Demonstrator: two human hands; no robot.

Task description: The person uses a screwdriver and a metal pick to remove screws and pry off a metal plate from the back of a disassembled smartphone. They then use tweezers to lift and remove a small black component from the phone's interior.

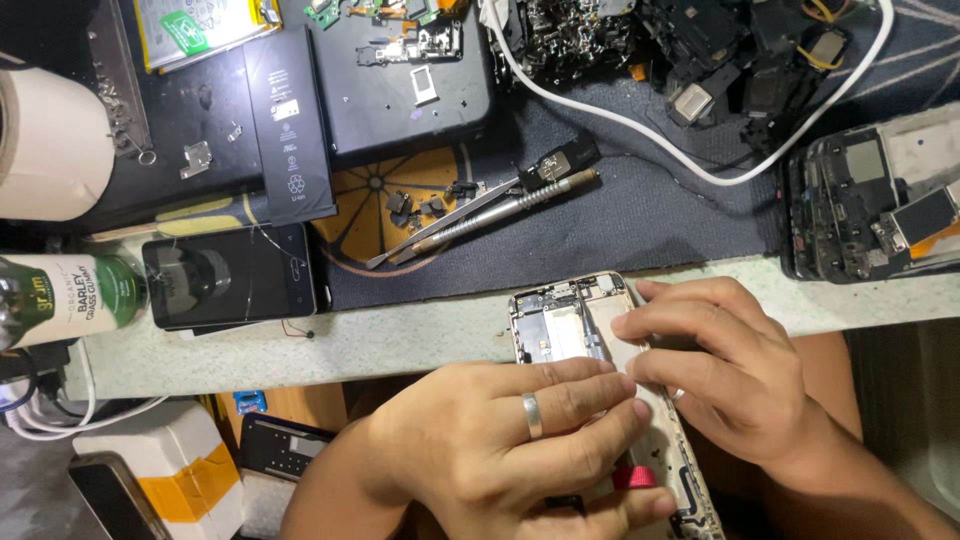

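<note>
An opened phone body with its inner boards bared lies at the front edge of the bench, sticking out toward me. My left hand, with a ring on one finger, lies across its lower part, fingers pressed flat on it. A small red-capped tool shows under that hand. My right hand holds the phone body from the right, its fingertips on the pale inner panel.
Tweezers and a metal screwdriver lie on the dark mat. A black battery, a cracked black phone, a white tape roll, a green-labelled bottle, a white cable and stacked phone frames surround them.
</note>
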